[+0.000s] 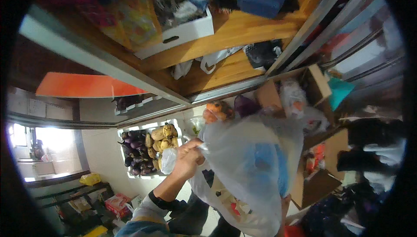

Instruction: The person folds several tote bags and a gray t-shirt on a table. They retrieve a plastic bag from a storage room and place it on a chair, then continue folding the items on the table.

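Observation:
My left hand [189,158] is closed on the gathered end of a large translucent plastic bag [241,145], with a bunched piece of clear plastic [169,161] beside the wrist. Something blue shows through the bag. My right hand [285,201] is mostly hidden at the bag's lower right edge; its grip cannot be made out. Below, a white plastic bag [224,204] holds mixed light and red items. Left of the bags, a white crate on the floor contains dark eggplants [138,149] and yellowish-brown vegetables [160,139].
Open cardboard boxes [321,191] stand on the right. A wooden cabinet shelf [237,28] with a sliding-door track [228,90] lies ahead, holding a white box [189,33] of fabric. A bag of orange items [216,111] sits near the track. A dark rack [78,194] is at lower left.

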{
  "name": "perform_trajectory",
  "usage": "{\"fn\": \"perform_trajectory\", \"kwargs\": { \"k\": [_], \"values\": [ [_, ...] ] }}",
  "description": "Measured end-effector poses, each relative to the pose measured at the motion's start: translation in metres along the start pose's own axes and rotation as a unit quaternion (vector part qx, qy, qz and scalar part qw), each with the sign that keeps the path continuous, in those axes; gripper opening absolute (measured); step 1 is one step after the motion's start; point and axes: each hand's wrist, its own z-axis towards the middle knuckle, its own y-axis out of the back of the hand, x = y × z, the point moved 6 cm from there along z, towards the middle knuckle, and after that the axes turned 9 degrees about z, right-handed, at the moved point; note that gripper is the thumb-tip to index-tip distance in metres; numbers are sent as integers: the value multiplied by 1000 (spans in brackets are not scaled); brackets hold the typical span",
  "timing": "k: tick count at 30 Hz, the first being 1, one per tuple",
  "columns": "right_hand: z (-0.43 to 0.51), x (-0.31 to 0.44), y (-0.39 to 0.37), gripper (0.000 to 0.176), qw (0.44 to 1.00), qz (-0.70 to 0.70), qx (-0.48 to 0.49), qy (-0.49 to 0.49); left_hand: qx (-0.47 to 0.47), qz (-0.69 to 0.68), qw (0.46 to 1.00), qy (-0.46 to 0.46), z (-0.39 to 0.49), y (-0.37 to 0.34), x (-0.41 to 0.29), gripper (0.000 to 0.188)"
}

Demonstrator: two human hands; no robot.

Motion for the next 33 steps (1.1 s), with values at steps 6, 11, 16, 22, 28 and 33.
{"fn": "perform_trajectory", "kwargs": {
  "k": [6,11,16,22,28,33],
  "values": [
    [-130,58,-13,29,999,-2,33,-9,-8,-55,995,80,-117,-13,-37,15],
    [-219,85,-56,31,994,-16,107,-17,-6,49,999,7,-238,21,-90,19],
    [-263,104,-134,33,979,-49,192,-47,-81,-6,996,-35,-320,86,-149,16],
    [-325,81,-274,35,945,-85,308,-71,-179,-50,977,-103,-442,232,-188,18],
    [-420,20,-458,38,905,-108,395,-117,-297,53,940,-160,-559,422,-201,18],
    [-500,-47,-579,40,864,-65,440,-237,-425,24,904,-32,-661,565,-174,14]
  ]
}}
